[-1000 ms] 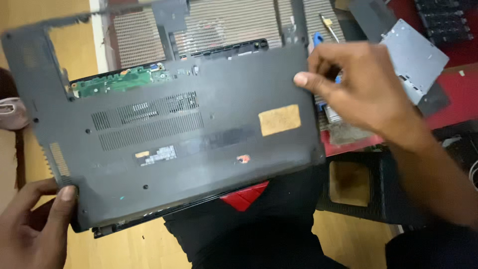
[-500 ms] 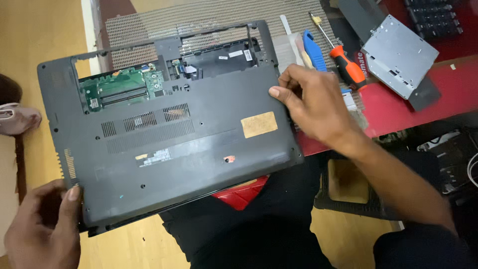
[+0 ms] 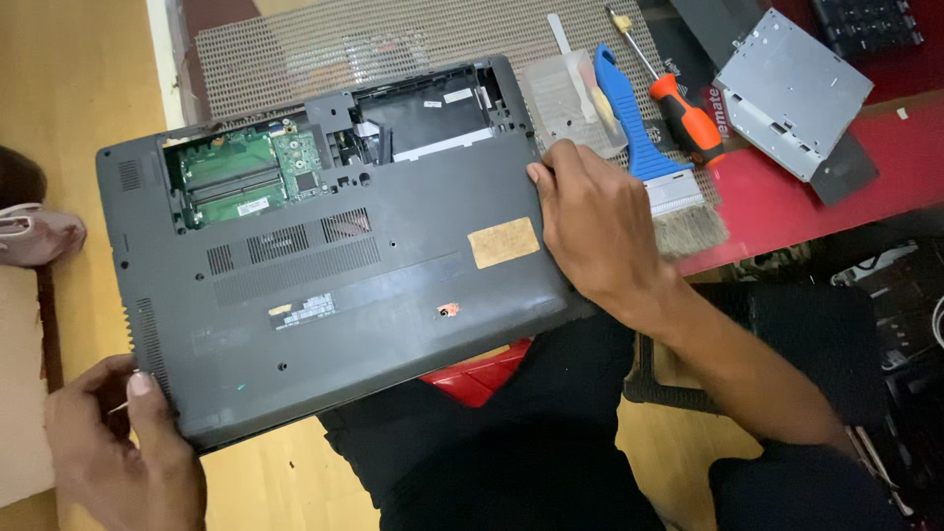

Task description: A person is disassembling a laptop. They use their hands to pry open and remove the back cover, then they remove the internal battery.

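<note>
We have the dark grey laptop (image 3: 334, 285) lying upside down, its far half over the mesh mat (image 3: 324, 44) and its near edge hanging off the table above our lap; our left hand (image 3: 123, 447) grips the near left corner, thumb pressed flat on the bottom cover and fingers curled under the edge; our right hand (image 3: 595, 226) lies spread on the right edge, fingertips bearing on the cover; neither hand holds a tool. The compartment at the far side stands open, with the green circuit board (image 3: 241, 177) bared beside an empty bay (image 3: 433, 118); we judge the step to be steadying the case for work on its underside. The next move seems to call for a firm hold and the orange-handled screwdriver (image 3: 678, 103), which lies past the blue-handled brush (image 3: 644, 147), near the grey metal drive (image 3: 792, 93).
</note>
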